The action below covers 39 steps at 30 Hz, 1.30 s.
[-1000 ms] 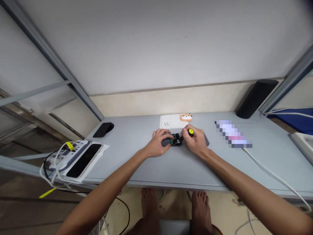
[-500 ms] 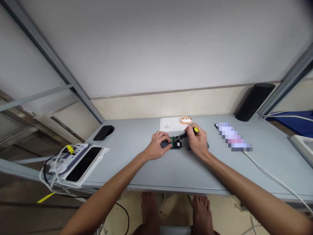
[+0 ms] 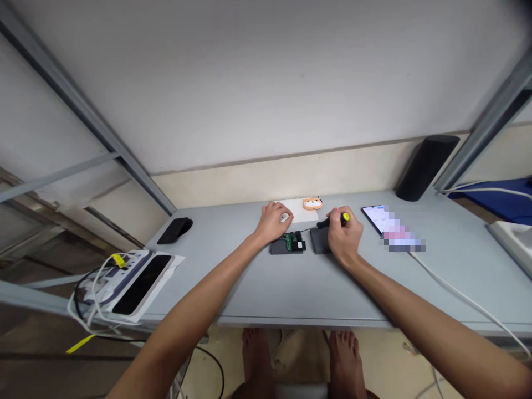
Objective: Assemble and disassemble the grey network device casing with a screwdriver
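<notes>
My left hand hovers over the near left part of a white paper sheet, thumb and forefinger brought together. Whatever may be between those fingertips is too small to make out. In my right hand is a black screwdriver with a yellow end cap, its shaft pointing left. Between the hands lies a dark grey casing with a green circuit board in it, which neither hand holds. A second dark grey casing piece lies partly hidden under my right hand.
An orange-and-white animal-face item sits on the paper. Rightward are a lit phone on a white cable and a black cylinder. A dark phone, a power strip and a black object lie left.
My left hand has left the casing with the circuit board and moved up to the paper. My right hand has drawn the screwdriver back to the right, away from the board.
</notes>
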Each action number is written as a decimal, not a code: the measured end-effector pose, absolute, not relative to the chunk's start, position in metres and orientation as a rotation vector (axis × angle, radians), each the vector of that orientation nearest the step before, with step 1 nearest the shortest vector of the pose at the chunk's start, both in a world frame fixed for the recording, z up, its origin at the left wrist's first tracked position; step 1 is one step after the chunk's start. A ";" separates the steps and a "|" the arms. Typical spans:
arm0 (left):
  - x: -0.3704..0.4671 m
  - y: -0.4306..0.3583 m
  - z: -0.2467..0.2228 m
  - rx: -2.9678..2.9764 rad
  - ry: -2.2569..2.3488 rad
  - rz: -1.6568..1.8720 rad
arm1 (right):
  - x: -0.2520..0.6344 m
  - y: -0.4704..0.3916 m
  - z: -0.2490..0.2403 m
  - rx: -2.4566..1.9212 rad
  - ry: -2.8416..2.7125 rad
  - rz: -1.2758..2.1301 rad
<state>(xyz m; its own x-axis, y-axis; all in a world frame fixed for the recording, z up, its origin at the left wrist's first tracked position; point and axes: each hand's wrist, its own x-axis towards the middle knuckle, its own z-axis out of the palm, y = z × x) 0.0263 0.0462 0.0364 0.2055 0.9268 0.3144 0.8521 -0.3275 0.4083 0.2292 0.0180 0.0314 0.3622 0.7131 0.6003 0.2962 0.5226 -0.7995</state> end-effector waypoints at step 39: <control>-0.016 0.008 0.002 2.249 1.543 0.913 | 0.179 0.030 0.058 -1.078 -1.680 0.545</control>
